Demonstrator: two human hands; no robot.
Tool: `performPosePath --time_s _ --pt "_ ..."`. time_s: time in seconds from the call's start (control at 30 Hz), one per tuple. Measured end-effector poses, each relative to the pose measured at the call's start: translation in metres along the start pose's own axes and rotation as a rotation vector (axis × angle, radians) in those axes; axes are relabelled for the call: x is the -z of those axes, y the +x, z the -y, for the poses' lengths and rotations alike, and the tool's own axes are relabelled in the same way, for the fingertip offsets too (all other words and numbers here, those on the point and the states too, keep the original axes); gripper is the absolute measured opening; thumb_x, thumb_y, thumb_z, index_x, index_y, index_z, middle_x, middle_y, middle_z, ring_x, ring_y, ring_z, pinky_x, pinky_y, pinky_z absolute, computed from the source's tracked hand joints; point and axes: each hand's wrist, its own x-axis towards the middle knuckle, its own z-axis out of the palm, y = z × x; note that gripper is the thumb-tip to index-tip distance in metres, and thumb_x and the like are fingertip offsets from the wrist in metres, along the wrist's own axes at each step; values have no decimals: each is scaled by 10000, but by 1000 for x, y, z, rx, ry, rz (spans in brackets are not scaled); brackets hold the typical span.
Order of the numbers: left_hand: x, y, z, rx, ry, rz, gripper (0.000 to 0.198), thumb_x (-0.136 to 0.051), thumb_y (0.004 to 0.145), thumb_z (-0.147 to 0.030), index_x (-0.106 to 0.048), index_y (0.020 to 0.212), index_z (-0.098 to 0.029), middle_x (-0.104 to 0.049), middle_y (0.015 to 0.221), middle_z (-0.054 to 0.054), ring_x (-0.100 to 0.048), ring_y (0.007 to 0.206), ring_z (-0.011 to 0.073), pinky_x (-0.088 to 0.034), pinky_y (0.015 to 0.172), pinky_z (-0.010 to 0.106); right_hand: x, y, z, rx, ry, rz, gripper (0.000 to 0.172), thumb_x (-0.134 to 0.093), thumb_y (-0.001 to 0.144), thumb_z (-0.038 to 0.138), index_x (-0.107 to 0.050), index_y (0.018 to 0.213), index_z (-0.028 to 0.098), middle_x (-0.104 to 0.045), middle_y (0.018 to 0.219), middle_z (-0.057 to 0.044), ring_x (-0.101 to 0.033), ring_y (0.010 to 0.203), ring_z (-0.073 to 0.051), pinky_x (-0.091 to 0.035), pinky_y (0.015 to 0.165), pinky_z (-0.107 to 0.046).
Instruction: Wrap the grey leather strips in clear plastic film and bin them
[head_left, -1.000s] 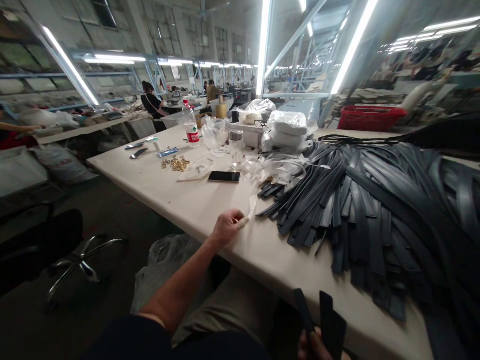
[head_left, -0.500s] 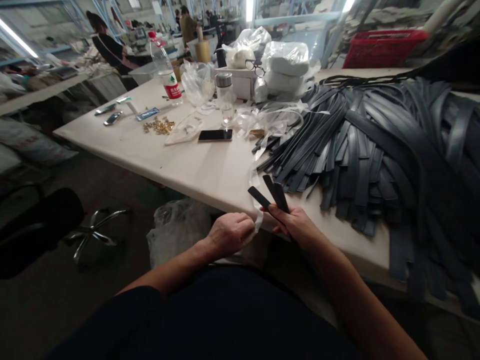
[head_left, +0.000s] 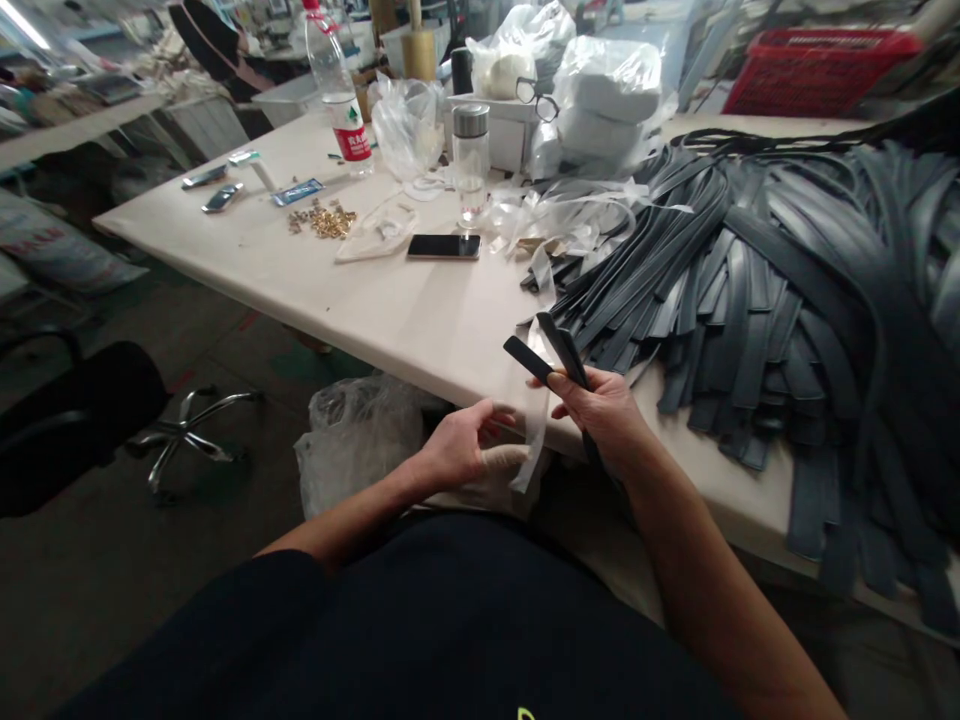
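My right hand [head_left: 604, 415] is closed round a few dark grey straps [head_left: 564, 348]. Their flat ends fan out above the thumb, and the lower lengths drop behind the hand. A whitish translucent strip [head_left: 534, 440] hangs over the table's front edge between my hands. Just left of it is my left hand [head_left: 466, 445], fingers loosely curled and apart from the thumb side, with nothing visibly gripped. Something pale beige shows at its thumb side; I cannot tell what it is. A large heap of similar dark straps [head_left: 750, 290] lies on the table to the right.
On the table [head_left: 300, 290] are a phone [head_left: 444, 247], a glass tumbler [head_left: 470, 170], small brass-coloured parts [head_left: 330, 221], a plastic bottle [head_left: 346, 120] and bagged white goods [head_left: 607, 95]. A red basket [head_left: 817, 75] stands behind. Left on the floor are an office chair [head_left: 97, 410] and a plastic bag [head_left: 360, 440].
My left hand has opened from a fist at the whitish strip, whose lower end now hangs loose. My right hand still holds the straps, their ends now closer together. The view has shifted slightly.
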Motion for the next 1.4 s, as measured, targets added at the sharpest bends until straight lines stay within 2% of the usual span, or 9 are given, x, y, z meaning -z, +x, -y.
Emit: performPosePath --time_s 0.1,0.2,0.43,0.6,0.73,0.97,1.13,1.27,1.4 --pt "-3 16 -2 118 -373 59 603 -676 757 -683 -695 984 -124 -732 933 101 -667 806 186 -509 754 300 -3 -3 0 13 4 25 401 -755 755 506 -778 902 134 -759 943 -97 -596 646 -144 -478 505 -246" --pt "-11 28 -3 242 -623 146 578 -750 686 -668 -713 818 -107 -728 799 80 -644 685 151 -491 686 273 -3 -4 0 35 -10 27 397 -752 762 507 -777 886 130 -755 910 -88 -566 601 -127 -463 490 -244" --pt "-21 32 0 400 -860 184 458 -928 537 -393 -731 845 -117 -723 757 49 -632 654 119 -468 649 230 -3 -8 3 37 -24 19 395 -730 771 499 -777 895 127 -682 711 -22 -418 457 -70 -448 479 -255" --pt "-24 31 0 478 -956 220 440 -942 460 -218 -731 834 -125 -686 718 9 -599 618 89 -459 643 214 -7 -11 6 2 -87 36 475 -714 740 562 -782 911 124 -551 530 25 -380 403 -73 -322 401 -238" --pt "-29 28 -1 502 -939 268 447 -942 441 -201 -752 840 -134 -684 739 4 -589 626 87 -476 676 233 -7 -11 4 22 -141 34 456 -693 755 562 -788 897 140 -558 525 15 -388 402 -76 -266 383 -226" --pt "-39 19 2 453 -728 483 285 -880 607 -300 -788 821 -135 -687 727 22 -566 611 81 -436 620 218 -5 -7 -6 118 -111 -6 357 -694 786 488 -790 858 152 -648 646 -18 -484 486 -95 -386 449 -234" --pt "-40 14 -3 409 -664 524 295 -798 745 -408 -795 916 -167 -734 825 40 -643 746 114 -485 764 231 -6 -9 -4 97 -127 -17 378 -687 786 503 -790 878 151 -629 639 -7 -443 479 -90 -375 426 -231" --pt "-39 14 -5 407 -639 532 329 -808 730 -447 -792 885 -157 -741 821 44 -654 763 125 -490 776 237 -6 -9 -4 83 -112 -34 388 -692 789 506 -786 901 146 -627 632 1 -428 468 -82 -409 443 -234" --pt "-41 17 -2 403 -673 437 382 -849 662 -474 -780 805 -126 -716 737 47 -627 698 125 -488 716 241 1 -12 -6 81 2 -96 406 -711 799 512 -766 973 150 -634 645 24 -343 417 -56 -527 522 -269"
